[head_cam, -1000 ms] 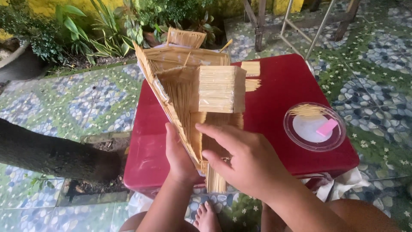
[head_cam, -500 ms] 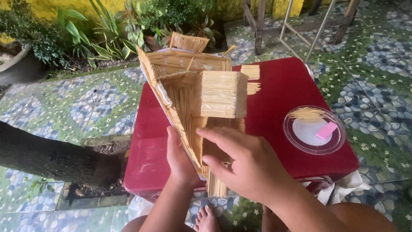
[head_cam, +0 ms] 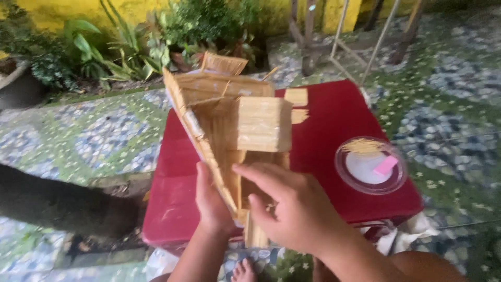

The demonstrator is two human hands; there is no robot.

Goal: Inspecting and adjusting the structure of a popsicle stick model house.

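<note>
A: What was being held over the red table [head_cam: 334,120]?

B: A little house made of thin sticks [head_cam: 235,130] was held up in the air, above the table and close to the body. It was tipped to one side, not upright.

A: How was it held?

B: The left hand [head_cam: 211,201] was wrapped around the slanted wall from the outside, with the thumb on the edge. The right hand [head_cam: 295,211] was laid on the lower front part, its fingers half bent and pressed on the sticks — not a tight fist, not a flat palm. So both hands were closed on the stick house.

A: How could that be done well?

B: A soft grip was likely needed. The sticks looked thin, so a hard squeeze could have snapped them or pulled a wall loose. The flat block of sticks [head_cam: 263,125] on the front was better left alone — it seemed to stick out and could be knocked.

A: What else was on the table?

B: A round clear lid [head_cam: 396,180] was lying to the right, well apart from the house, with loose sticks [head_cam: 362,146] and a small pink piece [head_cam: 386,165] in it. Two small flat stick panels [head_cam: 297,104] were lying behind the house. Green plants [head_cam: 156,36] were seen beyond the table.
</note>
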